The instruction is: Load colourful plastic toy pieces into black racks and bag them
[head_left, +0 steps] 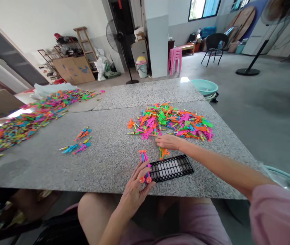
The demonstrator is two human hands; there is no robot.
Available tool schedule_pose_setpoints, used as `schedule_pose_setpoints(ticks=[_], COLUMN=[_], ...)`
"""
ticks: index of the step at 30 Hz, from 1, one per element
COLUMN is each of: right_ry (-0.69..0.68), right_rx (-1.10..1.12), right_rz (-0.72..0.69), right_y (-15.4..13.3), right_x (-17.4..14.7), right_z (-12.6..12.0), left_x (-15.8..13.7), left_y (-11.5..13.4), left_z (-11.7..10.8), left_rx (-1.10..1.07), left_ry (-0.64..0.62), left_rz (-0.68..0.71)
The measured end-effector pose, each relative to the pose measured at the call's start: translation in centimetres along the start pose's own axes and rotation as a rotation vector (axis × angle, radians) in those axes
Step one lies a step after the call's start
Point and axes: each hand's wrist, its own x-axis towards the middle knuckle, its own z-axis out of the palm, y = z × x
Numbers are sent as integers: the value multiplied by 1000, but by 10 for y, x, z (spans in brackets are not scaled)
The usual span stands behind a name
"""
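Note:
My left hand (136, 183) is wrapped round a small bundle of pink and blue plastic toys (145, 157) with orange ends, at the left end of a black lattice basket (186, 159). White pieces (169, 168) show through its bars. My right hand (168, 141) is at the near edge of a heap of bright plastic toys (185, 122), its fingers curled together. What they pinch, if anything, is hidden. Just below that hand, an orange and green toy (163, 153) lies on the speckled stone table (109, 153).
Several loose toys (82, 146) lie to the left on the table. A long, larger heap (40, 115) runs along the far left, beside a plastic bag (54, 88). A turquoise basin (204, 86) stands beyond the right edge; a standing fan (120, 39) is behind the table.

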Motion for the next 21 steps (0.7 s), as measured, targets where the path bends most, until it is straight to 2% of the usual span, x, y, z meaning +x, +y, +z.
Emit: schedule_pose_setpoints(ticks=[1,3,6,7,9,11,12,14,18,21], right_ry=[5,105,275,264,168,137,141,140,50,-53], right_rx=[3,62,251,334,652,825,813,651,225,97], right_rz=[-4,93,355,405,464,497,501,482,411,420], right_y=[4,6,-14,-25,-48,-67,-73,-79,-81,-85], right_x=[-7,-28,-68,-80,-96,-102,-101,-96,-86,-80], right_z=[-6,-8,16,31,61,84,90,92,76,67], left_x=[-1,0,4,6,10,12,12,13,12,10], left_y=[0,3,8,10,13,14,14,13,9,8], left_z=[1,5,11,12,14,14,13,13,15,18], left_rx=[-11,-30,-44,-44,-43,-50,-54,-55,-47,-45], left_ry=[-6,-7,29,47,66,64,62,73,92,76], left_rz=[-13,-33,-40,-35,-30,-31,-32,-23,-2,-35])
